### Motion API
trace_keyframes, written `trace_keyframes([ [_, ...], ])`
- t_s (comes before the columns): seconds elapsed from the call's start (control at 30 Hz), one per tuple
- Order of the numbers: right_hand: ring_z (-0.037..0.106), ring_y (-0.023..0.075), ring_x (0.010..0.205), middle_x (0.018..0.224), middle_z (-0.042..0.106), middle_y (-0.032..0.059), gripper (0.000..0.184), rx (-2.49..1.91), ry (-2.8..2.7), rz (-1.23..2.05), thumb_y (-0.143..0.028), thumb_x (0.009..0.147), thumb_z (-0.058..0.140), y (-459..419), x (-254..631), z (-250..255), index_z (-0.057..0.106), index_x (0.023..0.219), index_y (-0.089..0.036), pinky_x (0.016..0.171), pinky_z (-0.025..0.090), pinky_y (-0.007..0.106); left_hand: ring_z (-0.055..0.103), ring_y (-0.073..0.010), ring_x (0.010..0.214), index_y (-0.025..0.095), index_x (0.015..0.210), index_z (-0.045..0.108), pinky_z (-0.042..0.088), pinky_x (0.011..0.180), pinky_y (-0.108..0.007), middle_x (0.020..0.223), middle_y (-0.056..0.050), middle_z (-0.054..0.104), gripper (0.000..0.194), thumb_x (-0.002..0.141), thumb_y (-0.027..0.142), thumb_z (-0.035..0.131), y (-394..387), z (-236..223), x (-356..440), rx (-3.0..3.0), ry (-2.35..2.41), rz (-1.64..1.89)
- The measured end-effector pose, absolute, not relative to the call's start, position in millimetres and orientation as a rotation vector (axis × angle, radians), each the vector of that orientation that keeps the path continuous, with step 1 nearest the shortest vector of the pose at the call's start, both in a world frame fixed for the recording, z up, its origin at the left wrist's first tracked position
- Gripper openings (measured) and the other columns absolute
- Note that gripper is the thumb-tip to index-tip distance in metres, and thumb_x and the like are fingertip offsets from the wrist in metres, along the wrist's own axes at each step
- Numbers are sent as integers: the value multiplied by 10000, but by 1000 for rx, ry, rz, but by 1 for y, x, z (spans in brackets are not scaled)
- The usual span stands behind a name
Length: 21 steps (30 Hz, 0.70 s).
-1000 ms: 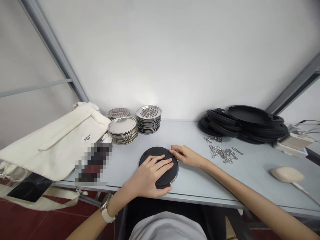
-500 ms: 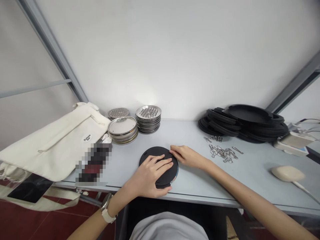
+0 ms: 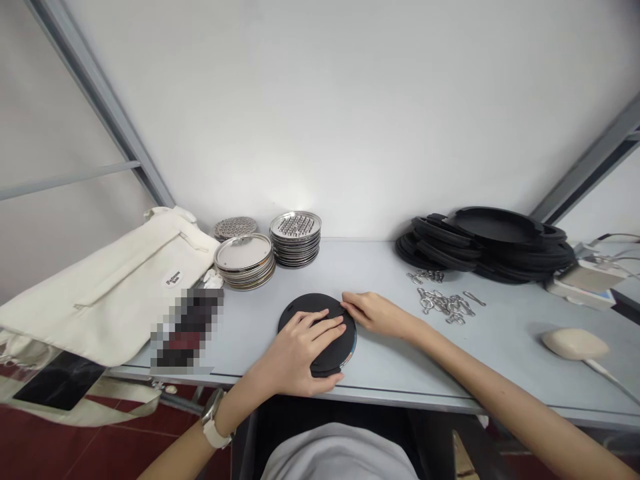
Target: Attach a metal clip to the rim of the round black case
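A black round plate (image 3: 315, 303) lies on the table in front of me. A thin, shiny coloured rim (image 3: 353, 352) shows along its right side. My left hand (image 3: 303, 350) rests across the plate's top, fingers spread and thumb by the near edge. At the far right edge my right hand (image 3: 367, 312) pinches the plate's rim with thumb and forefinger. What lies beneath those fingertips is hidden. Several metal clips (image 3: 445, 305) lie loose to the right of this hand.
Stacked metal discs (image 3: 245, 263) and metal grater discs (image 3: 296, 240) stand back left. Black round trays (image 3: 500, 230) are piled back right. A cream bag (image 3: 125, 287) covers the left end. A cream corded device (image 3: 575, 343) sits right, near white boxes (image 3: 583, 287).
Both hands keep nearly the same place on the black plate. The whole view has shifted very slightly; nothing else has visibly moved.
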State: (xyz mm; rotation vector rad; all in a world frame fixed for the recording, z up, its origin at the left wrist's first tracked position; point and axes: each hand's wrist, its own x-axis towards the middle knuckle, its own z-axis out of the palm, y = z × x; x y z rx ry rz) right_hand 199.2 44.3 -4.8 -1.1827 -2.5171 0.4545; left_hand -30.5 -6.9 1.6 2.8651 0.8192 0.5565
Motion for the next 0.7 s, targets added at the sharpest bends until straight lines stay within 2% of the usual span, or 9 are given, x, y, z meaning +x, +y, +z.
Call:
trace_keyframes([
  [0.2, 353, 114, 494, 562, 410, -38, 278, -1215, -2412, 535, -329, 975, 291, 45, 196, -8, 381, 740, -211, 532, 260, 241, 344, -286, 1319, 224, 1395, 360, 314, 1044, -441, 1371, -51, 481, 695, 771, 424, 592, -7, 1, -30, 2852, 839, 552],
  [0.43, 399, 119, 550, 605, 433, -31, 305, -1217, -2307, 609, -348, 982, 273, 47, 189, -17, 405, 746, -207, 586, 313, 239, 327, -290, 1329, 219, 1398, 359, 298, 1055, -446, 1387, -50, 464, 690, 777, 422, 581, -6, 0, -30, 2834, 837, 545],
  [0.7, 378, 106, 516, 568, 409, -49, 318, -1179, -2389, 633, -345, 985, 281, 50, 193, -10, 379, 717, -204, 568, 295, 236, 344, -270, 1320, 231, 1388, 364, 320, 1045, -429, 1371, -36, 483, 690, 768, 429, 594, -7, 1, -31, 2852, 840, 559],
])
